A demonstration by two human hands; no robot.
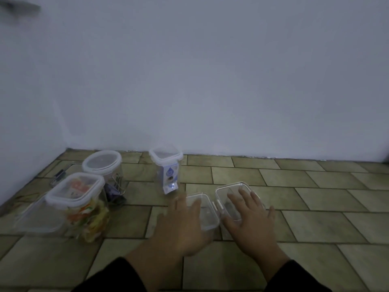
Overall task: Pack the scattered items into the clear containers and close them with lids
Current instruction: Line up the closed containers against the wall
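Two small clear containers lie side by side on the tiled floor. My left hand [181, 226] rests flat, fingers spread, over the left small container [207, 213]. Over the right small container [232, 192] my right hand [248, 220] lies flat too. Neither hand grips anything. At the left stands a lidded square container [75, 199] full of colourful packets. Behind it is a lidded round container [102, 165] with dark items inside. A tall lidded container [167, 165] holding a blue and white packet stands near the wall.
A large clear lid or shallow box [35, 218] leans at the far left beside the square container. A metal wire handle [63, 171] lies behind the round one. A white wall [210, 81] closes the back and left. Tiled floor [315, 207] stretches to the right.
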